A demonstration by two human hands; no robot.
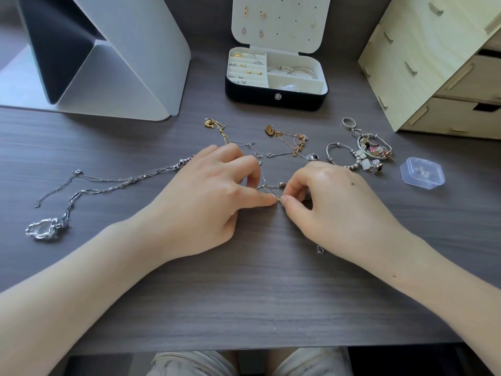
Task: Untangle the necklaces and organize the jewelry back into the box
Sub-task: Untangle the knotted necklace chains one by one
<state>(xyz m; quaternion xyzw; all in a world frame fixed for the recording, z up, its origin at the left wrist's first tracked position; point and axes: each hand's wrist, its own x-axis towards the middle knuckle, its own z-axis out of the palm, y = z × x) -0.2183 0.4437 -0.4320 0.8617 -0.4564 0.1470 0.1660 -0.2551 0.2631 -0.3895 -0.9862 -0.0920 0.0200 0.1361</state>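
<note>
My left hand and my right hand meet at the middle of the table, both pinching a thin silver chain at a small clasp between the fingertips. Just behind them lies a tangle of necklaces: a gold chain with a pendant and a rose-gold chain with a swan charm. A chunky silver necklace with a large pendant stretches to the left. The open black jewelry box stands at the back centre with earrings, rings and bangles inside.
A pile of bangles, rings and charms lies right of my hands, with a small clear plastic case beyond it. A wooden drawer unit stands back right, and a grey folded stand back left.
</note>
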